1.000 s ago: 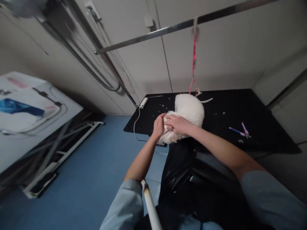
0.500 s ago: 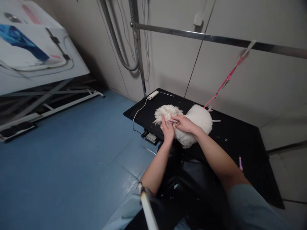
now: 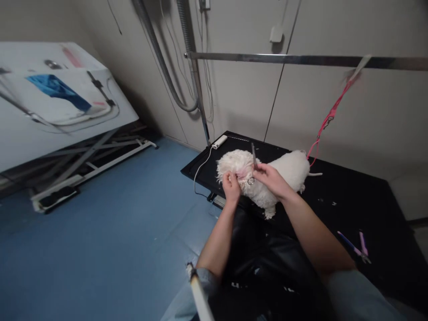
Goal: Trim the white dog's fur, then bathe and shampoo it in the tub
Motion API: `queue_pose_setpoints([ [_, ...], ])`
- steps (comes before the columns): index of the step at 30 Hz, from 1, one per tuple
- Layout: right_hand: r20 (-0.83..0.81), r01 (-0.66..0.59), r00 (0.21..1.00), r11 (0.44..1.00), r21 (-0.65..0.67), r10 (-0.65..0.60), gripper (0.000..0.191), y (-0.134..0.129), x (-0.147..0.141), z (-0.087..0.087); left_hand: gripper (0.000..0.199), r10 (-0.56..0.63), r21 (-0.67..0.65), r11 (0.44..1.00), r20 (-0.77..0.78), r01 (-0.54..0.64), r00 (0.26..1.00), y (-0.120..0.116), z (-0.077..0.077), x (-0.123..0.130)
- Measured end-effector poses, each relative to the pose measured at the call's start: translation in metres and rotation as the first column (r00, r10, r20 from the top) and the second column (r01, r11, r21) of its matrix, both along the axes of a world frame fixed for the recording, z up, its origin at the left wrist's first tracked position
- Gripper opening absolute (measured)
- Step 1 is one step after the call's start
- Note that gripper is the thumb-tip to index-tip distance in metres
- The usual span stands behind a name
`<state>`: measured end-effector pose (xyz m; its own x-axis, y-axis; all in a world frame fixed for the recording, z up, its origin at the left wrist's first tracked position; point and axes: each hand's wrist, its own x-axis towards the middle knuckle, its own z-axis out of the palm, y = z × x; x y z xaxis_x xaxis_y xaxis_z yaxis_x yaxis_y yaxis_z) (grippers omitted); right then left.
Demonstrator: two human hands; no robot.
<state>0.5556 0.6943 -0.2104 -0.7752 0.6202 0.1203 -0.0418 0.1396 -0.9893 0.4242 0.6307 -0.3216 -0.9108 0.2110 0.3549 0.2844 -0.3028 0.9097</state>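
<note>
A white curly-haired dog (image 3: 287, 167) is on a black grooming table (image 3: 334, 187), its head toward the left. My left hand (image 3: 231, 186) is closed at the side of the head, fingers pinching the dog's ear, with pink skin (image 3: 245, 171) bare beside them. In my right hand (image 3: 272, 179), just right of that skin, is a slim metal ring-handled tool that looks like forceps (image 3: 253, 154). Its narrow end points up, and one finger ring shows below my fingers. The dog's face is hidden from this side.
Nail clippers (image 3: 359, 252) with purple handles lie at the table's right. A white corded device (image 3: 220, 142) rests at the far left corner. A pink leash (image 3: 329, 118) runs from a metal bar (image 3: 240, 57) down to the dog's rear. Left stands a white tub (image 3: 110, 120).
My right hand has drawn back a little from the ear, and the forceps have turned from lying flat to pointing up. My left fingers remain at the ear, now folded closer. The view has shifted.
</note>
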Motion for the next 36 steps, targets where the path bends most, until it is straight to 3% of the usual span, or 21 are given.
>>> queue_pose_setpoints([
  [2, -0.071, -0.138, 0.990, 0.960, -0.245, 0.125, 0.043, -0.030, 0.029, -0.008, 0.039, -0.004, 0.009, 1.000, -0.033, 0.005, 0.999, -0.005, 0.006, 0.006],
  [5, -0.113, -0.281, 0.959, 0.799, -0.532, 0.261, 0.048, -0.069, 0.059, -0.027, 0.038, 0.020, 0.019, 1.000, -0.106, -0.018, 0.994, -0.008, 0.014, 0.015],
  [7, -0.157, -0.352, 0.932, 0.707, -0.614, 0.328, 0.045, -0.083, 0.065, -0.037, 0.036, 0.032, 0.022, 0.999, -0.140, -0.029, 0.990, -0.008, 0.017, 0.021],
  [9, -0.202, -0.386, 0.919, 0.664, -0.640, 0.339, 0.045, -0.087, 0.064, -0.042, 0.035, 0.029, 0.012, 1.000, -0.161, -0.028, 0.986, -0.007, 0.018, 0.025],
  [17, -0.123, -0.228, 0.973, 0.725, -0.650, 0.196, 0.047, -0.066, 0.057, -0.035, 0.030, 0.096, -0.080, 0.989, -0.273, -0.122, 0.957, -0.002, 0.019, 0.038],
  [26, -0.095, -0.241, 0.968, 0.756, -0.609, 0.232, 0.042, -0.068, 0.063, -0.026, 0.029, 0.092, -0.133, 0.982, -0.282, -0.134, 0.955, 0.001, 0.014, 0.037],
  [36, -0.092, -0.209, 0.976, 0.744, -0.634, 0.195, 0.040, -0.061, 0.061, -0.029, 0.024, 0.089, -0.128, 0.982, -0.317, -0.136, 0.944, 0.007, 0.012, 0.042],
])
